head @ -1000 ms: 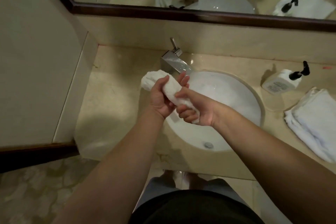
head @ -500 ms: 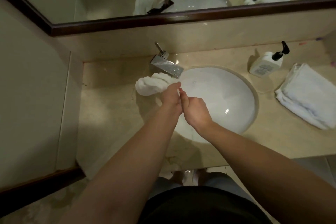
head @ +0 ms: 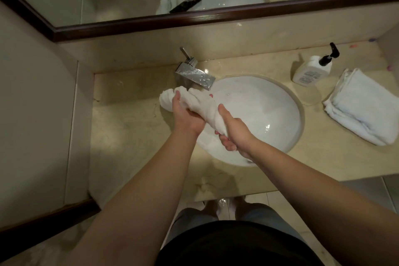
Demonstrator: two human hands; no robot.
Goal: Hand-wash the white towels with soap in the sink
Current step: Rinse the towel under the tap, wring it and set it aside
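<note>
Both arms are bare all the way up, with no sleeves, no watch and no rings on the left hand [head: 186, 117] or the right hand [head: 236, 134]. The person wears a black top, grey shorts, and stands with bare feet.

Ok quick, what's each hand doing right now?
Left hand: closed round the upper end of the twisted white towel.
Right hand: closed round the towel's lower end, over the sink.

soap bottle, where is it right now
In the head view the soap bottle stands on the counter at the right, behind the folded towels and beside the sink.
</note>
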